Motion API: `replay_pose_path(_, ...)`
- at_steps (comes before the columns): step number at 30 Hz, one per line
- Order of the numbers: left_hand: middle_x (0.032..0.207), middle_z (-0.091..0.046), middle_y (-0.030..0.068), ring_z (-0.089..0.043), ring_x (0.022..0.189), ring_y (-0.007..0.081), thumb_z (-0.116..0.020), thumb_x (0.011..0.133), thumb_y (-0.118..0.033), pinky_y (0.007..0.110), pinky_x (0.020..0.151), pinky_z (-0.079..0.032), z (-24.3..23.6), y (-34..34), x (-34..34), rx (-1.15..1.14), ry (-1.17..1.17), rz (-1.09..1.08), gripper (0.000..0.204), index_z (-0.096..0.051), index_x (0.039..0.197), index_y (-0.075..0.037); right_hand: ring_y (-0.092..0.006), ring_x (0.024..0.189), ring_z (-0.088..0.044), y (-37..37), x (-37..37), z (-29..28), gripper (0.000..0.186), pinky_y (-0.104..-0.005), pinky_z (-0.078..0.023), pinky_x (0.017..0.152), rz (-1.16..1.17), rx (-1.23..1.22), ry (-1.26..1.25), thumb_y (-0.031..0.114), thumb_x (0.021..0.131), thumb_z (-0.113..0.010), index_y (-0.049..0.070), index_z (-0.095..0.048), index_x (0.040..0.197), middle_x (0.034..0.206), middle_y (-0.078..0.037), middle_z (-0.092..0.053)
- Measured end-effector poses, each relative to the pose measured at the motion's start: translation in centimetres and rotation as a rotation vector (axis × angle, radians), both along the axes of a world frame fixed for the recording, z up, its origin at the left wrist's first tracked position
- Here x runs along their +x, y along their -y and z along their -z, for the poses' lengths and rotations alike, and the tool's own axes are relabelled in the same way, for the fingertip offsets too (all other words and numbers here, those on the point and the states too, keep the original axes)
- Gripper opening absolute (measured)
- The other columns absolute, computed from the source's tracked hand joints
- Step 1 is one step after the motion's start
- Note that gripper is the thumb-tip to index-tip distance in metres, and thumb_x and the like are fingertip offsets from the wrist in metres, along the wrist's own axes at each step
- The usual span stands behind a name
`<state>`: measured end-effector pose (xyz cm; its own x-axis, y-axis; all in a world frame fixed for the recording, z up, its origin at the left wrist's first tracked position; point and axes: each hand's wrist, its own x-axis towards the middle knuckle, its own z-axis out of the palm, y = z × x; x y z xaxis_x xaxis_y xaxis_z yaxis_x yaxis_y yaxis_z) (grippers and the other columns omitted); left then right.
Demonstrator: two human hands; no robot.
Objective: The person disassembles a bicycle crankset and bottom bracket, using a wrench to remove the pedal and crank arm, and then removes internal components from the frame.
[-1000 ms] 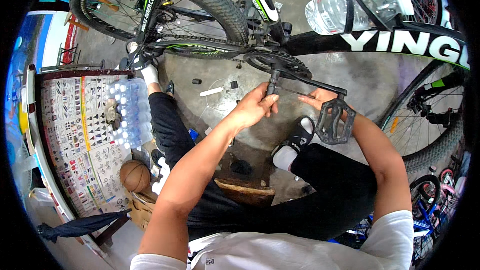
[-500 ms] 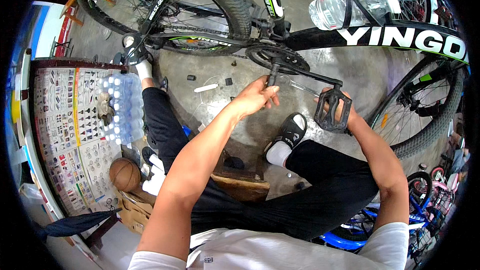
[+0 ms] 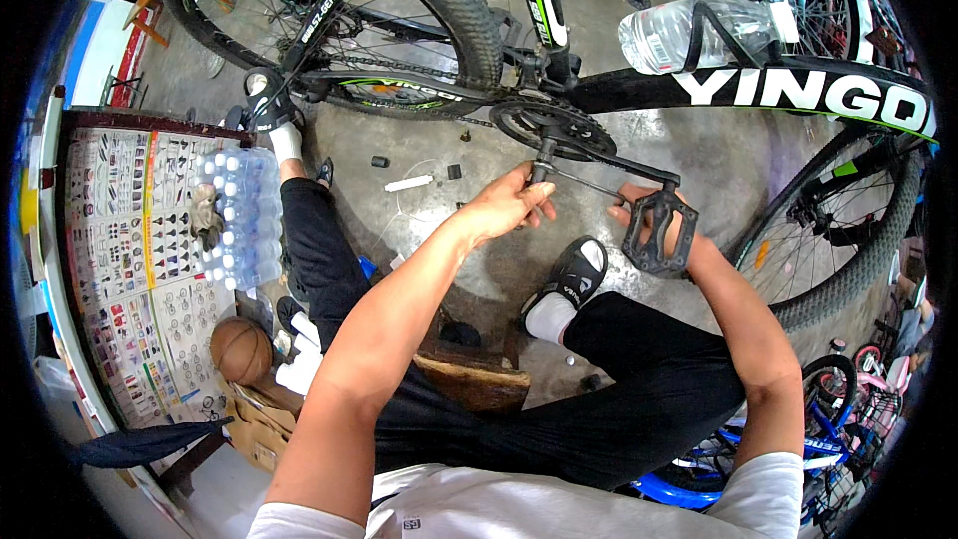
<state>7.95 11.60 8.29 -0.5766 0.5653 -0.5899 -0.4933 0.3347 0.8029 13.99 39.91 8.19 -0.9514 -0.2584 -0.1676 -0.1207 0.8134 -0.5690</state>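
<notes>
Pinching the outer end of a dark cylindrical tool (image 3: 544, 160), the left hand (image 3: 502, 208) is keeping its thumb and forefinger closed round it, the tool's far end meeting the centre of the crank. The slim rod (image 3: 589, 186) running off to the right of those fingers is looking dark and sharp, where half a second ago it was showing pale and blurred — so the rod is probably being turned or reset against the cylinder, both hands seemingly serving one joined tool. The right hand (image 3: 678, 233) is bringing its fingertips to the rod's outer end; whether they are pinching it or only touching, I cannot tell, since a black platform pedal (image 3: 659, 226) is partly covering them.

The cylinder is appearing matte and straight-sided, standing out from the crank just beyond the left fingertips. Above the rod, the black crank arm (image 3: 634, 162) is sloping from the chainring (image 3: 514, 122) toward the pedal. Farther out, a black sandal (image 3: 576, 274) is resting below and between the two sets of fingers, and a clear water bottle (image 3: 659, 37) is lying in its cage well above the right ones.
</notes>
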Motion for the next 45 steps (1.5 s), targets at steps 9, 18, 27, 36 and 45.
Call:
replay_pose_path(9,0.105,-0.067,0.0063,-0.059,0.085,0.0145,-0.057,0.102,-0.025,0.029,0.076,-0.048,1.1,-0.7,0.0,0.033,-0.097,-0.061,0.044,-0.045,0.139,-0.005,-0.0285,0.066,-0.064,-0.2,-1.4,1.7,0.034,-0.0388,-0.051,0.062,-0.369,0.182,0.269,0.035,0.099,-0.058,0.005,-0.066,0.086,0.067,-0.014,-0.061)
replay_pose_path(18,0.119,-0.064,0.0095,-0.061,0.103,0.0163,-0.057,0.101,-0.015,0.032,0.082,-0.051,0.1,-1.7,0.8,0.023,-0.015,-0.167,0.04,-0.046,0.138,-0.005,-0.0418,0.076,-0.071,1.9,-1.0,3.5,0.046,-0.0477,-0.058,0.068,-0.075,0.437,0.312,0.039,0.095,-0.056,-0.003,-0.071,0.088,0.078,-0.024,-0.07)
replay_pose_path(27,0.088,-0.064,0.0047,-0.056,0.068,0.0101,-0.067,0.095,-0.02,0.025,0.059,-0.047,-0.5,-3.1,0.7,-0.121,-0.039,-0.225,0.045,-0.049,0.132,-0.001,-0.0346,0.065,-0.068,1.8,-1.9,2.5,0.036,-0.0421,-0.056,0.064,0.046,0.198,0.321,0.031,0.093,-0.06,0.001,-0.072,0.077,0.061,-0.02,-0.063)
replay_pose_path(36,0.086,-0.063,0.0026,-0.051,0.063,0.008,-0.078,0.085,-0.023,0.025,0.05,-0.04,0.1,-4.8,2.0,-0.209,-0.198,-0.408,0.076,-0.039,0.148,-0.002,-0.0368,0.067,-0.068,2.0,-2.3,1.2,0.042,-0.0439,-0.056,0.064,0.117,0.236,0.362,0.036,0.093,-0.06,-0.001,-0.071,0.075,0.07,-0.021,-0.067)
replay_pose_path(45,0.081,-0.063,0.0011,-0.048,0.056,0.0071,-0.08,0.081,-0.018,0.024,0.044,-0.036,-1.2,-5.5,2.0,-0.227,-0.094,-0.475,0.078,-0.042,0.149,-0.007,-0.0396,0.071,-0.068,1.5,-2.3,4.2,0.033,-0.0451,-0.055,0.07,0.052,0.215,0.256,0.032,0.092,-0.061,0.003,-0.072,0.08,0.071,-0.021,-0.066)
